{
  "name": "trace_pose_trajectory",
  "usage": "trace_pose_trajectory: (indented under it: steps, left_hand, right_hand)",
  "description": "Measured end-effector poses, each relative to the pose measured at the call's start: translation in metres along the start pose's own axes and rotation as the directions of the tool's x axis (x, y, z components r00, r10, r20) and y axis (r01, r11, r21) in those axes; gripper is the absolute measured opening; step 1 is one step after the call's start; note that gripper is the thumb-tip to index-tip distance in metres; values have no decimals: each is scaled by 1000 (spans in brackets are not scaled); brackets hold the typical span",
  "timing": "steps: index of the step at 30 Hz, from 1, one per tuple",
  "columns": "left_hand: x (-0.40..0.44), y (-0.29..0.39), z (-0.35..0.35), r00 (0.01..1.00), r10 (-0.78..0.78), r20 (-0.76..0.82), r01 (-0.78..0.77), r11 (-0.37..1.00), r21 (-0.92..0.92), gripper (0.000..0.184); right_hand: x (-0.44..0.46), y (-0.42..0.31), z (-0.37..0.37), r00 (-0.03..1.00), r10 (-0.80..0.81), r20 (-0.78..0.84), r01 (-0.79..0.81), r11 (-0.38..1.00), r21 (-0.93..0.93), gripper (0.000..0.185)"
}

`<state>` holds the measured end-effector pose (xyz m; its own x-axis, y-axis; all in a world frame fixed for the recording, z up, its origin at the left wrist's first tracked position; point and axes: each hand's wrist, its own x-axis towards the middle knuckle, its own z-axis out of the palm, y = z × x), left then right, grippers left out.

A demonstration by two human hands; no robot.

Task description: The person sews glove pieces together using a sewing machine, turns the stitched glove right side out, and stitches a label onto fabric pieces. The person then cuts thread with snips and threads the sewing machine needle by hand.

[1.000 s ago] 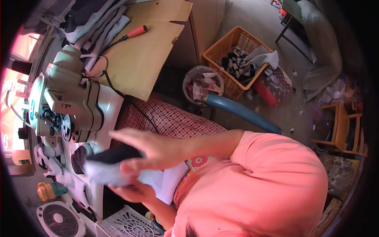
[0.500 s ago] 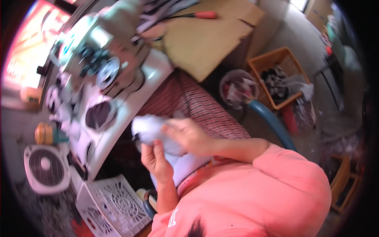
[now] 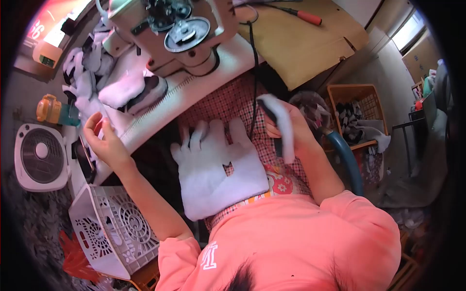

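My left hand (image 3: pixel 108 143) is raised beside the front edge of the white machine table (image 3: pixel 145 114), fingers apart and holding nothing. In my right hand (image 3: pixel 294 127) is a strip of plush fabric (image 3: pixel 284 121), white on one face and dark on the other, held over the right side of my lap. A larger white plush piece (image 3: pixel 218 184) with several finger-like lobes and a small cut-out lies across my lap on a checked cloth (image 3: pixel 225 104). On the table, near the sewing machine (image 3: pixel 187 36), rest a white plush piece (image 3: pixel 121 89) and a dark-backed one (image 3: pixel 150 94).
Grey and white scraps (image 3: pixel 85 70) are heaped at the table's left. A fan (image 3: pixel 41 153) and white plastic crate (image 3: pixel 121 228) stand left. A red-handled screwdriver (image 3: pixel 308 18) lies on cardboard (image 3: pixel 301 46). To the right are an orange basket (image 3: pixel 357 89) and blue curved tube (image 3: pixel 347 157).
My hands were together on a white plush piece over my lap; now they are apart, the left out toward the table, the right holding the strip. The view has shifted.
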<state>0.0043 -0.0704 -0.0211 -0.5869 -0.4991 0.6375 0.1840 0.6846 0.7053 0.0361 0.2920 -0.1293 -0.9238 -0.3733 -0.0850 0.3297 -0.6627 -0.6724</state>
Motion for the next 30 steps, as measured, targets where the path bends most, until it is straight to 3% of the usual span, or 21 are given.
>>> trace_pose_trajectory:
  steps: [1,3,5,6,7,8,9,10,11,13,17,18,19,20,22,23,25,27,29,30]
  left_hand:
    - [-23,11,-2,991,125,38,-129,984,121,19]
    - [-76,38,3,951,91,294,-131,984,120,10]
    - [-121,27,13,786,186,589,-291,953,88,18]
    - [-145,27,12,677,-51,734,-100,982,160,24]
    - [-166,18,11,555,-61,830,-200,958,204,26]
    - [-184,8,12,419,-85,904,-305,924,229,28]
    - [-199,1,16,425,-83,901,-307,924,230,28]
    - [-213,-5,20,463,-89,882,-349,896,273,29]
    - [-218,-7,23,499,-91,862,-389,865,317,30]
    - [-219,-11,29,523,-95,847,-403,848,344,29]
    - [-207,-11,26,611,-67,789,-452,789,417,29]
    - [-200,-8,22,611,-70,789,-449,790,418,29]
    - [-190,-4,17,646,22,763,-439,829,348,31]
    - [-179,2,11,679,109,726,-431,860,274,34]
    - [-161,18,1,715,282,640,-366,931,-1,34]
    - [-153,27,-3,724,360,589,-362,924,-121,32]
    - [-145,46,-10,770,307,559,-220,951,-219,24]
    - [-136,67,-12,814,182,552,-89,978,-191,17]
    - [-125,74,-8,803,60,592,35,989,-147,13]
    - [-119,75,-2,811,57,582,40,987,-153,8]
  right_hand:
    - [-3,0,16,966,48,-255,-102,974,-201,29]
    - [3,25,-4,956,92,-279,-210,877,-432,35]
    - [3,52,-13,983,-51,-174,-132,456,-880,34]
    - [6,77,-40,993,-105,-56,-32,219,-975,35]
    - [2,80,-34,993,-105,-45,-22,214,-976,35]
    - [-3,85,-25,996,-88,-11,-1,120,-993,33]
    - [-6,88,-18,997,-69,17,19,25,-999,31]
    - [-6,86,-10,998,45,-54,-53,-33,-998,30]
    - [-2,89,-9,998,41,-52,-51,-31,-998,30]
    - [7,95,-13,968,237,-81,-66,-71,-995,31]
    - [8,93,-17,986,166,32,26,40,-999,33]
    - [5,80,-8,998,33,-59,-66,274,-959,33]
    - [2,66,0,981,-74,-181,-120,501,-857,32]
    - [-2,50,5,981,-69,-183,-125,501,-857,32]
    - [-7,19,11,977,14,-214,-117,871,-477,30]
    - [-8,12,12,976,13,-216,-117,871,-477,30]
    - [-9,1,16,983,11,-185,-70,947,-314,26]
    - [-7,-6,29,983,-10,-184,-47,952,-301,24]
    - [-5,-7,36,921,-294,-254,74,773,-630,22]
    - [-4,-10,37,922,-296,-248,77,770,-633,22]
